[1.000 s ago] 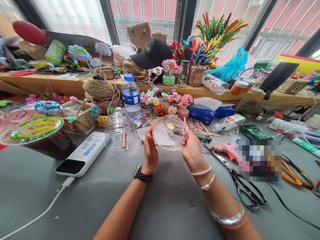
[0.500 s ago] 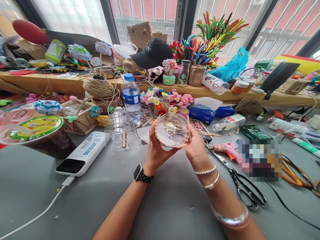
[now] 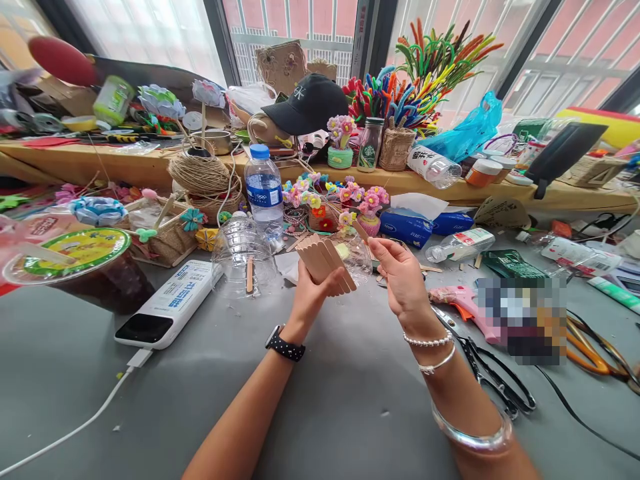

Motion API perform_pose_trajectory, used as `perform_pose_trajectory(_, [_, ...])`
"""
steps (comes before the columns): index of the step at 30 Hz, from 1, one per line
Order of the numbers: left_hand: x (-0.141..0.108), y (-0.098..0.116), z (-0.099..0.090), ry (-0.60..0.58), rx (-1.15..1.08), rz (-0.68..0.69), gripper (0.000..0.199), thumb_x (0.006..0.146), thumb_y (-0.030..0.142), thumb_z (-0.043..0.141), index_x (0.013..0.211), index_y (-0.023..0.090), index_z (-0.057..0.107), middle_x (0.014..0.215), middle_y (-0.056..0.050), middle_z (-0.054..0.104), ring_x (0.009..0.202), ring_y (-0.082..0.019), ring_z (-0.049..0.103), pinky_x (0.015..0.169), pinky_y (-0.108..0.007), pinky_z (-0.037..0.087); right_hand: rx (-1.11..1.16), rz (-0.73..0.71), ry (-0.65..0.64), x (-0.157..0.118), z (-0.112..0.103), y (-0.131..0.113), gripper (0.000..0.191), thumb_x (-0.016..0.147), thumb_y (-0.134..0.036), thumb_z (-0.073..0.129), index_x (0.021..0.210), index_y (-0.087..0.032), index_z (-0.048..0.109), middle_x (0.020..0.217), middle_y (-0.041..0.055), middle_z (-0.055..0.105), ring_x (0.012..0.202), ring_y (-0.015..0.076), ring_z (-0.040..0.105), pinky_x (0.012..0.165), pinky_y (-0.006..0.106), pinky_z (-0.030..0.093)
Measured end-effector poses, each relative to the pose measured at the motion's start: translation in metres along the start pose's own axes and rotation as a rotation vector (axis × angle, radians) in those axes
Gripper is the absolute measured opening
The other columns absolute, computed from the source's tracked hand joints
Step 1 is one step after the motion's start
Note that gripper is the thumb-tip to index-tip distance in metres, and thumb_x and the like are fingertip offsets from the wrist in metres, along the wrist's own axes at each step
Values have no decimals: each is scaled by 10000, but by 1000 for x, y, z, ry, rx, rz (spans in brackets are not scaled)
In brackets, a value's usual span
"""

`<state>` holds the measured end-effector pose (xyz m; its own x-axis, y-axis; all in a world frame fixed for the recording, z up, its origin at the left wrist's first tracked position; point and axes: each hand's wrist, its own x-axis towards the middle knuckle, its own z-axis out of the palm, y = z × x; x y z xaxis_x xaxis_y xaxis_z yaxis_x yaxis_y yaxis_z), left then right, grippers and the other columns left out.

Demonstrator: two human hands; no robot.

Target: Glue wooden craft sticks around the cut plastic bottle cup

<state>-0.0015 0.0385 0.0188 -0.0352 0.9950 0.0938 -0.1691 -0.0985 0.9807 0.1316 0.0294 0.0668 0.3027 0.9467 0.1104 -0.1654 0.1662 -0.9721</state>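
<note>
My left hand (image 3: 314, 290) grips a clear plastic piece, seemingly a cut bottle, its side covered by a row of wooden craft sticks (image 3: 320, 260). The thumb lies across the sticks, and the piece is tilted on its side. Clear plastic (image 3: 357, 257) shows just beyond the row. To the right, my right hand (image 3: 397, 273) pinches a single craft stick (image 3: 360, 231) between thumb and fingers, apart from the row. Another craft stick (image 3: 249, 275) lies by a clear cut bottle piece (image 3: 235, 250) left of my hands.
Black-handled scissors (image 3: 493, 373) and a pink glue gun (image 3: 457, 297) lie at right. A white power bank (image 3: 167, 307) and a lidded drink cup (image 3: 100, 280) are at left. Behind stand a water bottle (image 3: 263, 193) and blue tissue packs (image 3: 407, 227).
The plastic piece has turned from facing me to lying sideways, so its sticks show. My right hand has left it and moved right, now pinching a separate stick.
</note>
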Motion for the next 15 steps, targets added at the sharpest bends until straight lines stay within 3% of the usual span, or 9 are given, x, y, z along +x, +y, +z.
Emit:
perform_pose_trajectory(2, [1, -2, -1, -8, 10, 8, 631, 588, 425, 692, 1097, 195, 398, 1034, -66, 554, 942, -200, 538, 718, -266, 466, -86, -44, -36, -1, 0, 0, 242, 632, -406, 640, 751, -194, 637, 769, -1, 633, 713, 103, 522, 600, 230, 373])
perform_pose_trajectory(8, [2, -2, -2, 8, 60, 13, 621, 590, 419, 698, 1083, 190, 398, 1048, -72, 537, 938, -203, 540, 684, -254, 475, -445, -206, -146, -2, -1, 0, 284, 642, -440, 636, 757, -191, 563, 523, -58, 468, 487, 80, 398, 471, 225, 308])
perform_pose_trajectory(15, [1, -1, -2, -5, 78, -14, 634, 608, 442, 680, 1107, 195, 378, 1061, -72, 522, 935, -201, 534, 656, -245, 480, -631, -319, -135, 0, -7, -6, 295, 662, -462, 611, 599, -179, 561, 592, -8, 530, 550, 98, 448, 523, 238, 352])
